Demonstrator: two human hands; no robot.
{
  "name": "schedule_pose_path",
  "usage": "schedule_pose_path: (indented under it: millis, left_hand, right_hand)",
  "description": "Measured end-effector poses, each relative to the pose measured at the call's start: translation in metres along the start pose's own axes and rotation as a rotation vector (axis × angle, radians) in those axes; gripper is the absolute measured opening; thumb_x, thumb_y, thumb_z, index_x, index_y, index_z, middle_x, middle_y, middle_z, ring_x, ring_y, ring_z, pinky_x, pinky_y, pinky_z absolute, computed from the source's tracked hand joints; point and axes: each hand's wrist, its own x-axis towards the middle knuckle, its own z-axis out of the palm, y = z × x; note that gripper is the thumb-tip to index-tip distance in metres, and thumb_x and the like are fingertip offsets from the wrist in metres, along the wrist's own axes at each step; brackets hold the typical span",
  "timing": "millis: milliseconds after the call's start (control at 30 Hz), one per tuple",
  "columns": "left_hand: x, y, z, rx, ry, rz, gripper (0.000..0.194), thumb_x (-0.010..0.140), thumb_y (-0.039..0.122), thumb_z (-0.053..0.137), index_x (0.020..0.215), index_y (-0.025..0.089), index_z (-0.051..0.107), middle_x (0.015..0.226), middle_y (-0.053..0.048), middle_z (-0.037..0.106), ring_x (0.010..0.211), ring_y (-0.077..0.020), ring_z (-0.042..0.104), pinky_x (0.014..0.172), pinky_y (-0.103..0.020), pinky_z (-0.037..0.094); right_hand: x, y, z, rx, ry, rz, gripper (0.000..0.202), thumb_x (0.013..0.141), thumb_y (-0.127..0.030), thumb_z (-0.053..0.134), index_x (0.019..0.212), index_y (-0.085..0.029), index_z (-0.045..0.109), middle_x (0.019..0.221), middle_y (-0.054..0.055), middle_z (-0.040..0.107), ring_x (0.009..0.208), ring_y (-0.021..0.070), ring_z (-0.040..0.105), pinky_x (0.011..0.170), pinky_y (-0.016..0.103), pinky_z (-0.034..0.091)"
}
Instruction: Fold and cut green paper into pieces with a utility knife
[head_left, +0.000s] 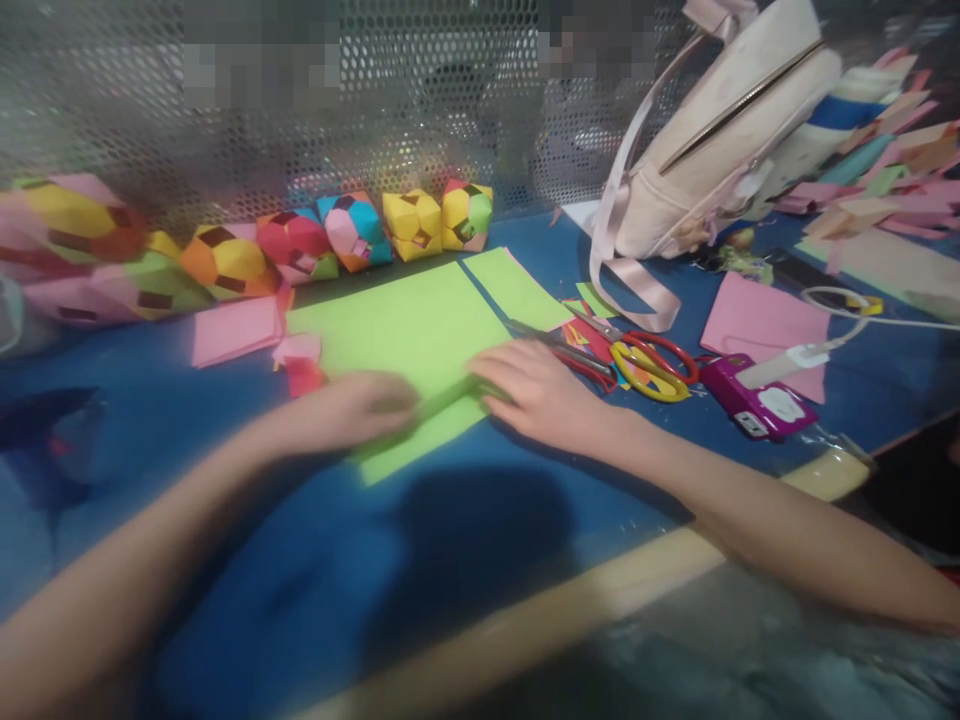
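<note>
Light green paper [405,315] lies on the blue table, with a strip along its near side that looks folded or separate. My left hand [371,410] is at the left end of this strip, blurred, its fingertips hard to make out. On the right end rests my right hand [529,390], its fingers curled at the paper's edge; what they pinch, if anything, is hidden. Just beyond my right hand are scissors with yellow handles [649,372] and others with red handles. A narrower green sheet [517,288] lies behind.
Several folded multicoloured paper balls [352,232] line the perforated metal panel [420,110]. Pink paper [236,330] lies at the left. To the right are a pale bag [720,130], a purple device [757,398] with a white cable, more pink paper and a heap of strips.
</note>
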Motion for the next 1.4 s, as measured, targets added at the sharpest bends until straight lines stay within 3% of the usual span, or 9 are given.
schedule_pose_path:
  millis: [200,367,600,767,933,1000,1133,1300,1400]
  left_hand:
    - [-0.004,-0.005,-0.008,-0.122,-0.141,-0.073,0.026,0.086,0.034,0.05,0.099,0.018,0.066,0.117,-0.008,0.065,0.099,-0.0205,0.064,0.088,-0.032,0.051]
    - [-0.007,-0.009,-0.015,-0.126,-0.285,-0.146,0.032,0.081,0.038,0.057,0.107,0.019,0.063,0.139,-0.006,0.053,0.12,-0.022,0.054,0.101,-0.028,0.042]
    - [-0.005,-0.005,-0.015,-0.132,-0.286,-0.122,0.03,0.081,0.041,0.061,0.102,0.02,0.063,0.132,-0.006,0.055,0.114,-0.0213,0.056,0.099,-0.03,0.041]
    - [-0.006,0.001,-0.011,-0.063,-0.256,-0.044,0.037,0.077,0.046,0.068,0.104,0.021,0.063,0.13,-0.007,0.054,0.116,-0.0243,0.053,0.097,-0.03,0.041]
    - [-0.002,-0.002,-0.003,-0.059,-0.174,-0.021,0.03,0.09,0.047,0.052,0.098,0.021,0.064,0.115,-0.007,0.059,0.102,-0.0221,0.058,0.089,-0.031,0.044]
    - [0.0,-0.004,0.002,-0.038,-0.119,-0.009,0.025,0.09,0.041,0.051,0.097,0.02,0.063,0.109,-0.007,0.059,0.098,-0.0216,0.058,0.088,-0.032,0.044]
    - [0.002,-0.006,0.013,0.017,-0.053,-0.007,0.018,0.086,0.032,0.054,0.094,0.019,0.062,0.105,-0.008,0.058,0.098,-0.0226,0.057,0.088,-0.036,0.046]
    - [0.009,-0.01,0.021,0.111,0.135,-0.223,0.019,0.086,0.031,0.053,0.099,0.019,0.06,0.112,-0.01,0.056,0.108,-0.0265,0.053,0.094,-0.042,0.044]
    - [0.013,-0.01,0.021,0.15,0.161,-0.305,0.024,0.085,0.029,0.052,0.104,0.017,0.057,0.113,-0.012,0.057,0.111,-0.0285,0.052,0.096,-0.045,0.042]
  right_hand:
    - [0.007,0.01,0.014,0.042,0.069,0.047,0.023,0.096,-0.018,0.048,0.092,-0.015,0.071,0.087,0.007,0.073,0.084,0.0206,0.063,0.081,0.037,0.041]
    - [-0.002,0.017,0.012,0.142,0.001,0.047,0.017,0.093,-0.018,0.056,0.086,-0.016,0.071,0.081,0.003,0.073,0.079,0.0184,0.064,0.079,0.034,0.041]
    - [-0.012,0.019,0.002,0.164,-0.105,0.055,0.013,0.091,-0.021,0.06,0.088,-0.016,0.071,0.086,0.005,0.073,0.083,0.0204,0.064,0.079,0.035,0.044]
    - [-0.013,0.02,-0.001,0.243,-0.184,0.086,0.022,0.091,-0.035,0.06,0.099,-0.016,0.07,0.102,0.009,0.071,0.097,0.0231,0.063,0.088,0.039,0.047]
    - [-0.014,0.028,0.008,0.184,-0.021,0.186,0.024,0.094,-0.028,0.054,0.106,-0.014,0.069,0.11,0.013,0.07,0.106,0.0254,0.062,0.095,0.044,0.048]
    - [-0.015,0.029,0.012,0.138,0.002,0.138,0.025,0.092,-0.028,0.057,0.109,-0.013,0.068,0.116,0.015,0.068,0.111,0.0271,0.06,0.098,0.047,0.047]
    - [-0.017,0.027,0.015,0.11,-0.139,-0.017,0.019,0.093,-0.026,0.058,0.101,-0.017,0.071,0.112,0.012,0.07,0.105,0.0259,0.063,0.094,0.047,0.049]
    - [-0.017,0.024,0.013,0.125,-0.176,-0.008,0.016,0.093,-0.022,0.058,0.098,-0.018,0.072,0.112,0.011,0.07,0.103,0.0237,0.064,0.092,0.044,0.05]
    - [-0.017,0.024,0.015,0.133,-0.164,-0.012,0.015,0.093,-0.021,0.058,0.096,-0.018,0.072,0.11,0.01,0.071,0.101,0.0234,0.064,0.09,0.042,0.051]
